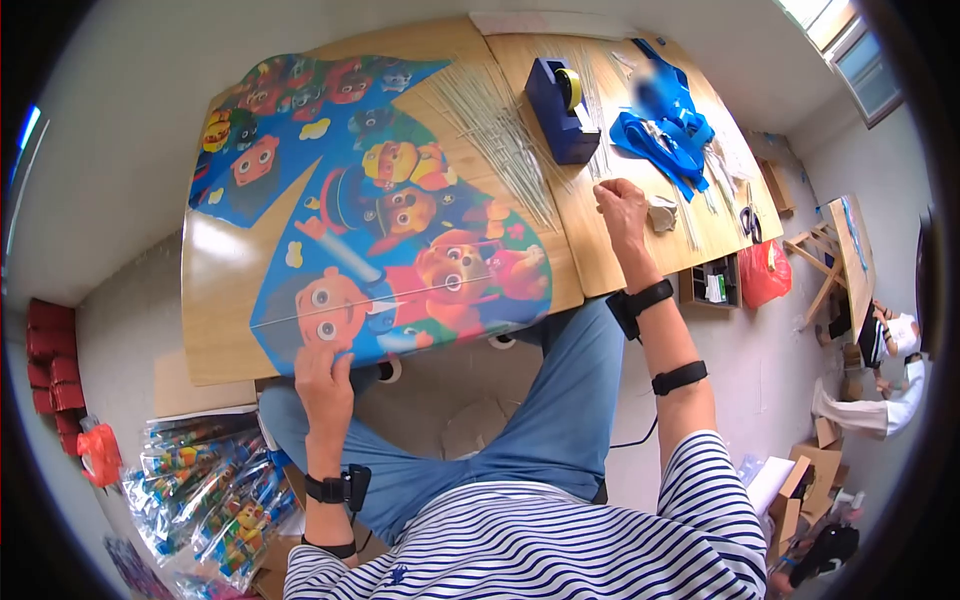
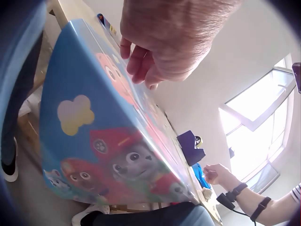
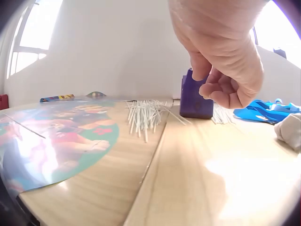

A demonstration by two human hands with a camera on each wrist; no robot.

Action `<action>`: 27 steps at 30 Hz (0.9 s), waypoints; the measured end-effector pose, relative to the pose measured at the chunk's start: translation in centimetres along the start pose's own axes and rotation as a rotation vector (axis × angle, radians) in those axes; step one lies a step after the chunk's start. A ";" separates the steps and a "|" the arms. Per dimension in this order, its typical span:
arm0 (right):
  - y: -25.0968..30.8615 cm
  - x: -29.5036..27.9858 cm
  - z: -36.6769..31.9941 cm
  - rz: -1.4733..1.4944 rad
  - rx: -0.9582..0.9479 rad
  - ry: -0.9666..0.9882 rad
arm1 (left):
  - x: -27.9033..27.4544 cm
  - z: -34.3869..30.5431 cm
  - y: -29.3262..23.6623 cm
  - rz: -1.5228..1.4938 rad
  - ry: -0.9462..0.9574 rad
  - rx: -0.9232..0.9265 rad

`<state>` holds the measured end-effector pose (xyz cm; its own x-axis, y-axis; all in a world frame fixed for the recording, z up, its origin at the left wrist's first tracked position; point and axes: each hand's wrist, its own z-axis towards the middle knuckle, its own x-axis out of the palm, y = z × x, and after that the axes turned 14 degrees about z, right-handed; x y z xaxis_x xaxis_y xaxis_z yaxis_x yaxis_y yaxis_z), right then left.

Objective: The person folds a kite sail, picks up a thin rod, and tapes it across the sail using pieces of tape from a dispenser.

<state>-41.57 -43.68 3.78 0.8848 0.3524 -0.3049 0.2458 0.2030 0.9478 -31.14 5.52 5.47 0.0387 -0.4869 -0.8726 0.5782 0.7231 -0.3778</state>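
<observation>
On the table lies a glossy sheet (image 1: 400, 275) printed with cartoon puppies on blue, its near edge hanging over the table front. A thin rod (image 3: 26, 126) lies across it. My left hand (image 1: 325, 385) is at that near edge, fingertips down on the print; in the left wrist view its fingers bend loosely beside the fold. My right hand (image 1: 625, 210) is raised just in front of the purple tape dispenser (image 1: 565, 120). Its fingers (image 3: 218, 92) are curled with the thumb close to them; I cannot tell whether a small thing is pinched there.
Another printed sheet (image 1: 285, 115) lies at the back left. Many thin white sticks (image 1: 490, 140) spread left of the dispenser. Blue fabric (image 1: 665, 140), a crumpled pale lump (image 1: 661, 213) and scissors (image 1: 750, 224) lie to the right. Packaged prints (image 1: 205, 490) pile up below left.
</observation>
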 end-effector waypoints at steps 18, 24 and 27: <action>-1.9 -0.2 7.5 -0.596 0.176 -0.023 | 1.4 3.8 -11.3 -0.456 0.326 -0.044; -3.6 -0.2 9.8 -0.565 0.197 -0.031 | 2.1 4.9 -13.2 -0.389 0.329 0.074; -3.9 -0.3 10.9 -0.544 0.139 -0.018 | 2.2 5.2 -14.2 -0.341 0.367 0.062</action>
<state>-38.48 -54.52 1.18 0.6222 0.2152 -0.7527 0.7174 0.2282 0.6582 -35.07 -8.39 10.47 -0.4434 -0.4780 -0.7582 0.5557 0.5171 -0.6510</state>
